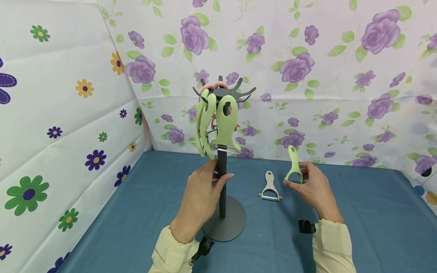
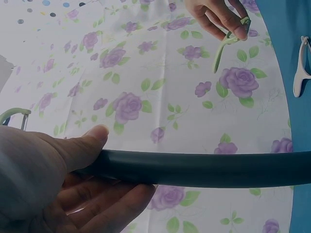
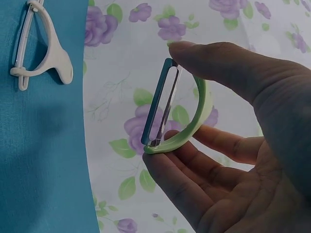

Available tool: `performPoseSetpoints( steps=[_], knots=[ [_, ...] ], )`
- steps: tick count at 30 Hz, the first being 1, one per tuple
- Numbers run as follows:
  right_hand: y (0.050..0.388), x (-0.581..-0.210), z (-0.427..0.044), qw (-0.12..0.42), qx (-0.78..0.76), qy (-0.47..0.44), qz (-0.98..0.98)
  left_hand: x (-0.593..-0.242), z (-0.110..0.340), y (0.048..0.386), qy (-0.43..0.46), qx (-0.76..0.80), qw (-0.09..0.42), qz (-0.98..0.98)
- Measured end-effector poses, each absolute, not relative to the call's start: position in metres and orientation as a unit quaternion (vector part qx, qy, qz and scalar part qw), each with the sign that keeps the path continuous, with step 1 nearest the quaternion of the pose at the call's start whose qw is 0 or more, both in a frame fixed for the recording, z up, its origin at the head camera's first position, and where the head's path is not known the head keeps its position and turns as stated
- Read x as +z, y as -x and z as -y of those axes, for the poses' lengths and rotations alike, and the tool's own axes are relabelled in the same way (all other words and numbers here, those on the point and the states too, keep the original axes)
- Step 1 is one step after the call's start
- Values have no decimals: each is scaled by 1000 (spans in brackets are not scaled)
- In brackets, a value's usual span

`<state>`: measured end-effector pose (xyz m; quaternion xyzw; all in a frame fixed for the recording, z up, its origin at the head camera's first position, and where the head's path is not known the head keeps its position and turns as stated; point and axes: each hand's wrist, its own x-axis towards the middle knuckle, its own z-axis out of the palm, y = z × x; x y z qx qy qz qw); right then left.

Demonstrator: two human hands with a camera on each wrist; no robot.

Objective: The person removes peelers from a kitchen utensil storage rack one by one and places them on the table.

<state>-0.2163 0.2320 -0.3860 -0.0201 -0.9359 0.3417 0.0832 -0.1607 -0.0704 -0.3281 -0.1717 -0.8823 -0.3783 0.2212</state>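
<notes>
Your left hand (image 1: 197, 192) grips the pole (image 1: 222, 203), your right hand (image 1: 315, 189) pinches a peeler (image 1: 294, 163), seemingly ready for hanging above your left fingers.

Through the head camera I look forward and down across the blue table (image 1: 273, 242). From each wrist I face the flowered backdrop (image 2: 194, 131): the left turned sideways, close to the pole (image 2: 209, 169); the right close to a held green peeler (image 3: 204, 104). All three views share the white peeler (image 1: 269, 181).
</notes>
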Motion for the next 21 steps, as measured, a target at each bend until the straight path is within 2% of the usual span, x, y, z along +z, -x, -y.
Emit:
performPoseSetpoints(
  steps=[21],
  knots=[
    [219, -394, -235, 53, 339, 32, 939, -330, 71, 162, 178, -374, 229, 881]
  ],
)
